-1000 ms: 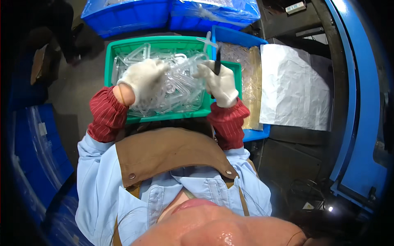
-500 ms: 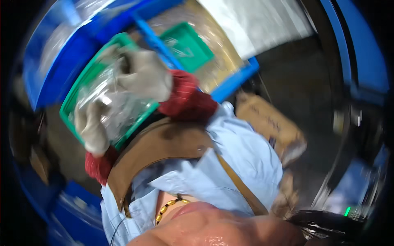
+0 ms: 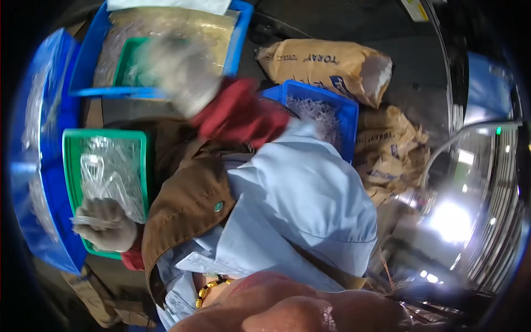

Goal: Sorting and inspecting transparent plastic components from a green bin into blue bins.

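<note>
Right hand has swung far over the blue bin, blurred, grip unreadable. Left hand holds clear parts at green tray: sorting underway.

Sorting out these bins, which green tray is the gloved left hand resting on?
The green tray at the picture's left, full of clear plastic pieces; the left hand sits at its near end. The other green tray lies inside a blue bin.

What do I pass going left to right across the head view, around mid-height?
Green tray of clear plastic parts, with the left hand at its near end → brown apron → blue bin → tan sacks.
</note>
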Motion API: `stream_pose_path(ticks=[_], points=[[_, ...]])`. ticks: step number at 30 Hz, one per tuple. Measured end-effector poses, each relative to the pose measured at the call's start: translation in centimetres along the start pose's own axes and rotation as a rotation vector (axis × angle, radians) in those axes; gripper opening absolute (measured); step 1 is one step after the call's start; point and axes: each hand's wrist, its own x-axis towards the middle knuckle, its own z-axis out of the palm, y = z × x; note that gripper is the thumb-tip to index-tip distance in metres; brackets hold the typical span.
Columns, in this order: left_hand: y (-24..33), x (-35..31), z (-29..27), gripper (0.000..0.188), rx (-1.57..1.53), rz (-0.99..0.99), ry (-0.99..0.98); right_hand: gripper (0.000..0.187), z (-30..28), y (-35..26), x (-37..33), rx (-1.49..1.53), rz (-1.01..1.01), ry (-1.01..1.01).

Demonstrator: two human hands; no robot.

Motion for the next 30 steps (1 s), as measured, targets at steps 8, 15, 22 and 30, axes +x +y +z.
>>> stream_pose_path(ticks=[8, 15, 22, 30], points=[[-1.6, -1.0, 0.1, 0.021, 0.6, 0.169, 0.826, 0.043, -21.2, 15.4, -23.8, -1.169, 1.309, -0.59], [-1.9, -0.7, 2.0, 0.022, 0.146, 0.168, 0.957, 0.043, -17.5, 14.9, -6.1, -0.617, 0.355, -0.185], [-0.4, -1.2, 2.9, 0.025, 0.243, 0.351, 1.026, 0.031, 10.2, 2.1, 9.5, 0.037, -0.537, -0.574], [0.5, -4.3, 1.0, 0.024, 0.548, 0.245, 1.134, 0.027, 16.1, 3.1, 8.8, 0.337, -0.273, -0.82]])
